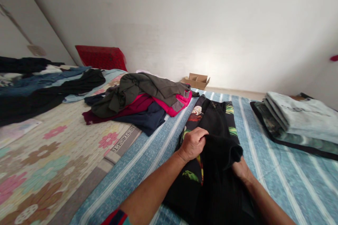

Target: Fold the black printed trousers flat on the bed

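Observation:
Black garments with a colourful leaf and flower print [190, 175] lie on the blue striped cloth in front of me. Over them is a plain black garment [219, 190], its cuff-like end raised off the pile. My left hand [192, 143] is closed on the left edge of that raised end. At its right side is my right hand [241, 168], with its fingers hidden behind and under the black fabric.
A heap of grey, pink and navy clothes [148, 91] lies left of centre. Folded clothes [303, 116] are stacked at the right. Dark clothes and jeans [47, 84] spread at far left. An open cardboard box [198, 81] and a red case [101, 57] stand by the wall.

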`<state>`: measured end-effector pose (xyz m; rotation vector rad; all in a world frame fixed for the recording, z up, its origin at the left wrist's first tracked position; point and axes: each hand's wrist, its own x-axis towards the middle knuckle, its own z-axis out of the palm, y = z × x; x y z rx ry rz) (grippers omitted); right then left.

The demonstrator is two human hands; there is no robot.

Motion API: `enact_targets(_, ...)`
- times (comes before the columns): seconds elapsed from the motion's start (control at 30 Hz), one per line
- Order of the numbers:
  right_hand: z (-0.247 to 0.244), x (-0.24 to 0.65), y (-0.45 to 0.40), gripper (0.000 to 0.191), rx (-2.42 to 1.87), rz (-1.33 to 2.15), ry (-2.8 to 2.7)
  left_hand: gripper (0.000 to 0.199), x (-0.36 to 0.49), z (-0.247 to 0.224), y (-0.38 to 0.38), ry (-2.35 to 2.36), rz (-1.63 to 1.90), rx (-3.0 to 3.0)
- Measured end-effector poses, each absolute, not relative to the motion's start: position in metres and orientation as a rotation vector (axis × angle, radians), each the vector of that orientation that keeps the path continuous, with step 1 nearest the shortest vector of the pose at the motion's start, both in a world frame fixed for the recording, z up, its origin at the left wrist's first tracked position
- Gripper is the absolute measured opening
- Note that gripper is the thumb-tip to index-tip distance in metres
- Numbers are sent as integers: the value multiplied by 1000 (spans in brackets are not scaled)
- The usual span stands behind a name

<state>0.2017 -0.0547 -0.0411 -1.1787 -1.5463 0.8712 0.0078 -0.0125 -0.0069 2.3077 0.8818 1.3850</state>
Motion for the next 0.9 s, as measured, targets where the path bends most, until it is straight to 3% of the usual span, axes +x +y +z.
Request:
enact_targets(0.3, -18, 182, -63, 40, -1114, 884, -1475, 24, 9, -6, -10, 1033, 1261, 2108)
enact_targets(0.5, -26, 185, -58, 20, -1143, 1084, -1369, 20, 9, -9, -6, 1147, 1028, 1841)
enact_targets(0.67, -24, 185, -54, 37, -1095, 1371, -1000, 24, 9, -12, -4, 1123, 1024, 1635)
enact_targets(0.9, -19, 186, -58, 38, -1042, 1428, -955, 40, 7, -5, -8, 1057, 1023, 1702)
